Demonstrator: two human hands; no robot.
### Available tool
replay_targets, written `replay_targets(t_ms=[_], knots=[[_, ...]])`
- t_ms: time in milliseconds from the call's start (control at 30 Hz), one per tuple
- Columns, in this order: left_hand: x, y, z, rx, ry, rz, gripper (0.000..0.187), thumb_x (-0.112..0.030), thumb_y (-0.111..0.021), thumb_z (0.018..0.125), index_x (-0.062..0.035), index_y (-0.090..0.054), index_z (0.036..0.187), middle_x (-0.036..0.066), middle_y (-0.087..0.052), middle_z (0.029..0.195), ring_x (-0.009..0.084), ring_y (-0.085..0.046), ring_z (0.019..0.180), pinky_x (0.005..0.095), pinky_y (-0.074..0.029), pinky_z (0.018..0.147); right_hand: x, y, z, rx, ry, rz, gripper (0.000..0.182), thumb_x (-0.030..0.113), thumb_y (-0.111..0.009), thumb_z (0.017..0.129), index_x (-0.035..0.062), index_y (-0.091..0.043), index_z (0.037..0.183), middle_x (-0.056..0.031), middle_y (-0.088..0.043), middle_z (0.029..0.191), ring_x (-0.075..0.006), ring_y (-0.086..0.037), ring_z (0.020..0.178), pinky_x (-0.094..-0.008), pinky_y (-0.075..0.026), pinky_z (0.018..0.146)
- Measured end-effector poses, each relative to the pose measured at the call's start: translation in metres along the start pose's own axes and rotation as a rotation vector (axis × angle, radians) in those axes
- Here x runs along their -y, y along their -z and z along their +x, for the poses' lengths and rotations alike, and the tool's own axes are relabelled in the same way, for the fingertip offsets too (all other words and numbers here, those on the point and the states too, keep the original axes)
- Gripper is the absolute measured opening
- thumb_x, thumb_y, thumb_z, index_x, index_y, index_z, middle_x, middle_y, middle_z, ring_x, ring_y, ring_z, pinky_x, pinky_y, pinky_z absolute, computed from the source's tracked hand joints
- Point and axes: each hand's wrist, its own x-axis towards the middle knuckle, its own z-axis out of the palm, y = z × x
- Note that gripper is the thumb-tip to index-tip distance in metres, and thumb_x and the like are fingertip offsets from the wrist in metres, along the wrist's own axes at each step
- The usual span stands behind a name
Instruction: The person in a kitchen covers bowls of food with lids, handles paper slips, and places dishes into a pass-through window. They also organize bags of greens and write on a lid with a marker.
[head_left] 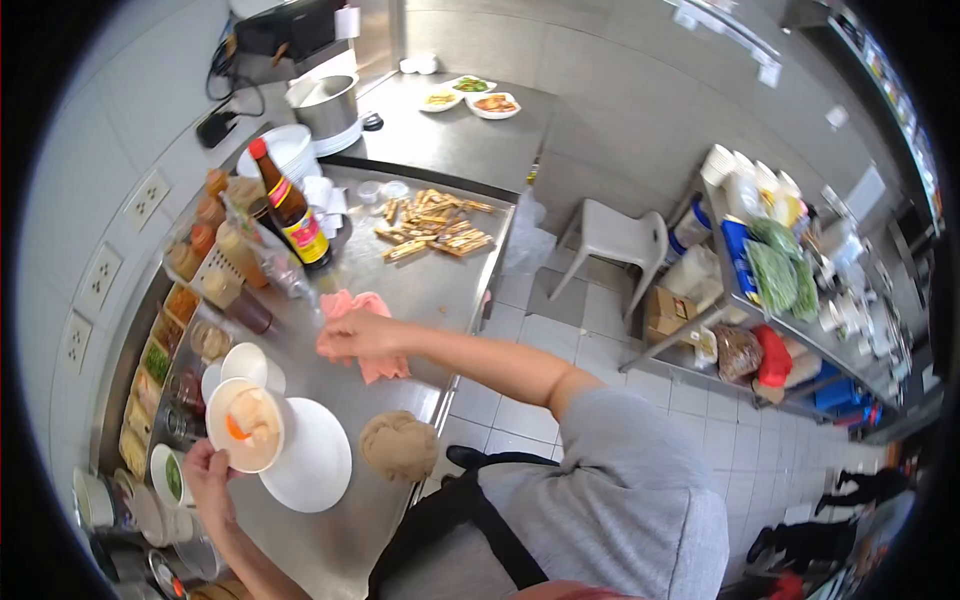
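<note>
My left hand [210,480] grips the rim of a white bowl [275,455] holding pale food with an orange piece. The bowl is over the left edge of a white plate [325,470] on the steel counter [290,540]. My right hand [355,334] is closed on a pink cloth [385,365] lying on the counter; its fingertips are partly hidden. A beige cloth bundle [399,446] sits right of the plate. White cups [245,364] stand just beyond the bowl.
A brown bottle with a red cap [295,218] and squeeze bottles [240,300] stand at the left. Folded brown sticks [435,225] lie farther back. A stool [612,235] and a shelf with bagged greens [780,270] are at the right.
</note>
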Motion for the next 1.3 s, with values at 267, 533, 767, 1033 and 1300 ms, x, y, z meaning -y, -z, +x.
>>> replay_targets(t_ms=[267, 533, 767, 1033, 1300], knots=[[-0.038, -0.163, 0.010, 0.566, -0.133, 0.025, 0.012, 0.002, -0.051, 0.071, 0.0044, -0.060, 0.079, 0.005, -0.059, 0.066, 0.0091, -0.057, 0.055, 0.0214, -0.046, 0.047, 0.016, -0.058, -0.167, -0.486, -0.057, 0.440, 0.059, 0.051, -0.038, 0.089, 0.0151, -0.030, 0.135, -0.0034, -0.052, 0.103, -0.0100, -0.054, 0.079, -0.0232, -0.049, 0.055], [-0.071, -0.323, -0.045, 1.015, -0.233, 0.075, 0.004, 0.000, -0.054, 0.074, 0.0006, -0.055, 0.070, 0.001, -0.056, 0.062, 0.0063, -0.056, 0.052, 0.0196, -0.046, 0.045, -0.005, -0.077, -0.331, -0.946, -0.162, 0.694, 0.053, 0.048, -0.045, 0.086, 0.0118, -0.039, 0.125, -0.0056, -0.055, 0.097, -0.0121, -0.057, 0.070, -0.0241, -0.051, 0.055], [-0.090, -0.484, -0.168, 1.250, -0.154, -0.047, 0.009, -0.009, -0.061, 0.081, -0.0024, -0.055, 0.078, 0.000, -0.058, 0.071, 0.0056, -0.055, 0.062, 0.0188, -0.044, 0.056, -0.033, -0.110, -0.525, -1.270, -0.173, 0.810, 0.051, 0.047, -0.044, 0.086, 0.0090, -0.042, 0.120, -0.0068, -0.056, 0.093, -0.0125, -0.056, 0.070, -0.0256, -0.051, 0.057], [-0.095, -0.643, -0.229, 1.043, -0.372, -0.266, 0.019, 0.005, -0.060, 0.076, -0.0047, -0.052, 0.090, 0.000, -0.056, 0.077, 0.0063, -0.052, 0.068, 0.0174, -0.041, 0.063, -0.060, -0.153, -0.740, -1.686, -0.298, 0.759, 0.050, 0.041, -0.045, 0.087, 0.0095, -0.039, 0.125, -0.0064, -0.057, 0.096, -0.0119, -0.056, 0.075, -0.0259, -0.050, 0.062], [-0.151, -0.803, -0.240, 0.600, -0.622, -0.125, 0.010, -0.008, -0.063, 0.080, -0.0048, -0.054, 0.083, -0.006, -0.046, 0.060, 0.0011, -0.037, 0.051, 0.0163, -0.030, 0.046, -0.095, -0.158, -0.891, -2.078, -0.261, 0.882, 0.055, 0.041, -0.046, 0.087, 0.0054, -0.036, 0.127, -0.0094, -0.056, 0.106, -0.0157, -0.060, 0.087, -0.0256, -0.053, 0.063]])
